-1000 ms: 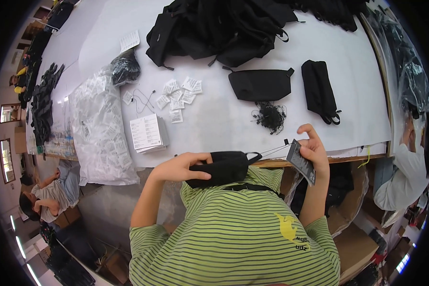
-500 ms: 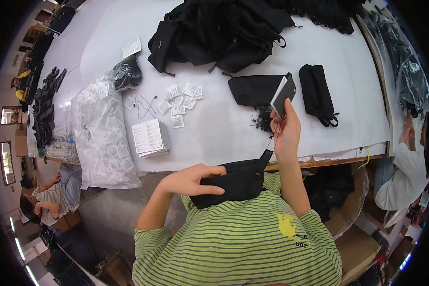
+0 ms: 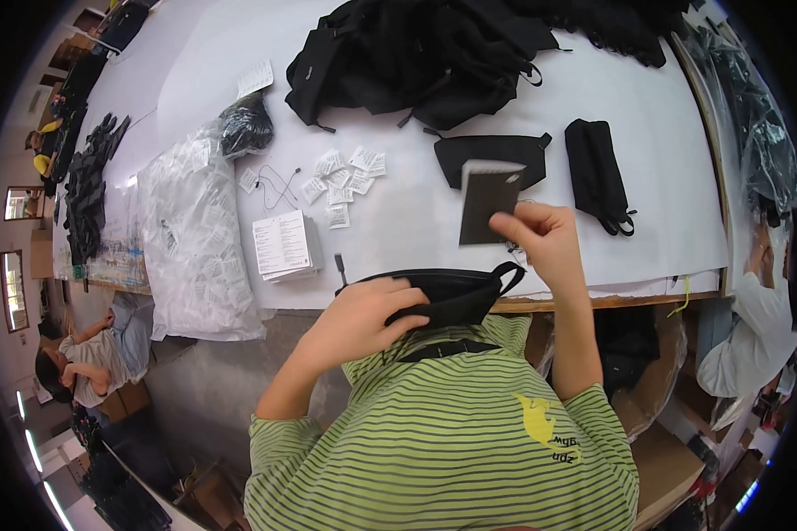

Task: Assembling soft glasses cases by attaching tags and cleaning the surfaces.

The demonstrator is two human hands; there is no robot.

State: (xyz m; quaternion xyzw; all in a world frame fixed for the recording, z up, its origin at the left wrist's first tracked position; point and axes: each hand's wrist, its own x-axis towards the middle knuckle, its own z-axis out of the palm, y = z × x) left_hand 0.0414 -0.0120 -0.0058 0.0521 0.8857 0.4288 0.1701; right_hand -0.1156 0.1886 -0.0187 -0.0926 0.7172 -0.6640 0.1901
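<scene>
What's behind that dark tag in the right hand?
Behind the dark hang tag, a black pouch on the white tabletop peeks out above and on both sides. The tag hides whatever is directly behind it.

The left hand point(image 3: 367, 310) covers the left part of the black fabric pouch point(image 3: 460, 288) at lower centre, so what its fingertips touch cannot be told. Right of centre, the dark rectangular card tag point(image 3: 487, 211) hides part of a flat black fabric pouch point(image 3: 452, 152) — and the right hand point(image 3: 545, 232) covers the tag's lower right corner. Print on the small white square packets point(image 3: 330, 163) is too small to read. The top edge cuts off the heap of black fabric bags point(image 3: 416, 66); the bottom edge crops the green striped shirt point(image 3: 443, 425).
</scene>
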